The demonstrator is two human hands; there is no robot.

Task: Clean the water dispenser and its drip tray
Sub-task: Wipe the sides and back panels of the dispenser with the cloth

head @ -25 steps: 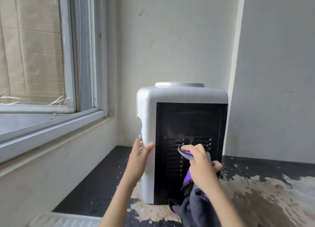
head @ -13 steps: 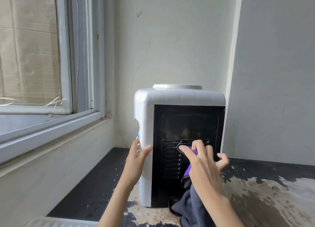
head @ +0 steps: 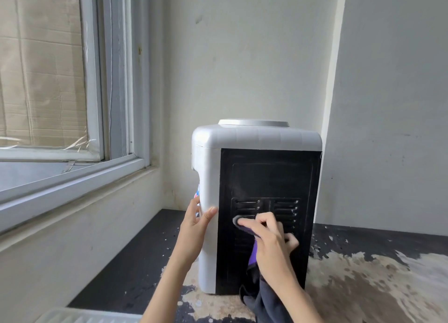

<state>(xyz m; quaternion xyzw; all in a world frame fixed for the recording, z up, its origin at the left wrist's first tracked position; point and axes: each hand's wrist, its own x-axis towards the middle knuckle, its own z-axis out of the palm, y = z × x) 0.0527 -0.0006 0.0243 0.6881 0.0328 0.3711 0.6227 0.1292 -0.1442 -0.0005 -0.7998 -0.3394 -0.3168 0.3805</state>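
A small white water dispenser [head: 257,138] stands on a worn counter with its black vented back panel [head: 269,177] facing me. My left hand [head: 196,228] holds its white left corner, thumb on the back edge and fingers round the side. My right hand [head: 271,240] presses a grey and purple cloth [head: 238,222] against the vent slots with extended fingers; the rest of the cloth hangs down dark below my wrist. A white ribbed drip tray [head: 80,316] shows at the bottom left edge.
The dispenser sits in a corner: a window [head: 48,80] with a sill on the left, plain walls behind and to the right. The counter [head: 375,286] has dark, peeling paint.
My right hand has slid the cloth to the left across the vent slots, fingers stretching forward. The left hand stays on the dispenser's corner.
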